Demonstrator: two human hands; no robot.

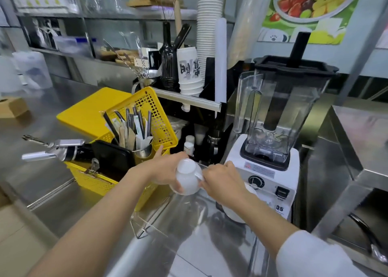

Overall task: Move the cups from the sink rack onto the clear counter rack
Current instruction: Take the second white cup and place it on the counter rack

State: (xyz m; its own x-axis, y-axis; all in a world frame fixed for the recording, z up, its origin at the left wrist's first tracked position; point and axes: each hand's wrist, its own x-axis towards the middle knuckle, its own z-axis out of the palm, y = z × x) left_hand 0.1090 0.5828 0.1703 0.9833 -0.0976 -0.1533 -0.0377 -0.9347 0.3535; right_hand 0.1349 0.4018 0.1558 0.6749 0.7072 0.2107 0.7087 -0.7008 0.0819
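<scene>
Left hand: the left hand (165,169) cups the body of a white ceramic cup (187,179), fingers curled under and around it, thumb side toward the yellow basket.
Right hand: the right hand (221,179) meets the cup from the other side, its fingers closed at the handle; the exact pinch is hidden behind the knuckles.
Cup held: turned on its side between the two hands, its base facing the camera, touching both.
Second cup: another white cup (235,214) shows partly beneath the right wrist, just beside the blender base; mostly covered by the arm.
Clear rack: a transparent acrylic rack (168,220) sits on the steel counter (63,192) below both hands, its edges faint and hard to trace.
Left of left hand: a yellow plastic basket (151,113) holding a steel canister of straws (139,136) and a black case.
Beyond the right hand: a white blender (270,134) with a clear jar and black lid, its dial facing the person.
Further behind the hands: a stack of white paper cups (206,25) above a shelf.
Sleeve: a white sleeve (310,253) covers the right forearm; the left arm is bare.
</scene>
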